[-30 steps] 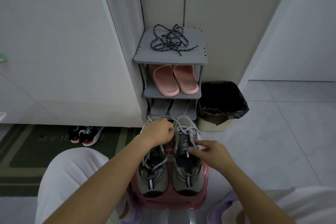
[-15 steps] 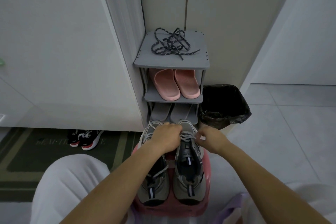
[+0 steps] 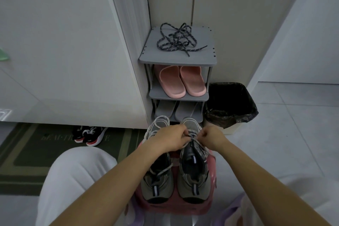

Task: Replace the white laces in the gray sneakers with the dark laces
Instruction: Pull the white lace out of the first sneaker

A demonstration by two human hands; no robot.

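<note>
**Head view.** The gray sneakers point(image 3: 194, 180) are set side by side on a pink stool point(image 3: 176, 209), toes pointed toward the gray shoe rack point(image 3: 176, 58). The left hand point(image 3: 170, 138) and the right hand point(image 3: 212, 136) are held close together over the forward eyelets of the right-hand sneaker. Both hands are curled, and the white laces point(image 3: 195, 138) are pinched in each. The exact fingertip contact is hidden by the knuckles. The lace of the other sneaker is seen loosened but threaded. The dark laces point(image 3: 176, 42) lie in a loose tangle on the top shelf of the rack, well apart from both hands.

**Step in hand.** Removal of the white laces is judged to be at an early stage; no dark lace is fitted.

**Faults to be expected:**
- The sneaker may be dragged off the stool if the lace is pulled while the shoe is not steadied.
- A lace tip may jam in an eyelet if it is drawn at an angle.
- The dark tangle may tighten into a knot if it is lifted by one end.
- A freed lace may drop into the lined bin point(image 3: 231, 104) beside the rack.
</note>
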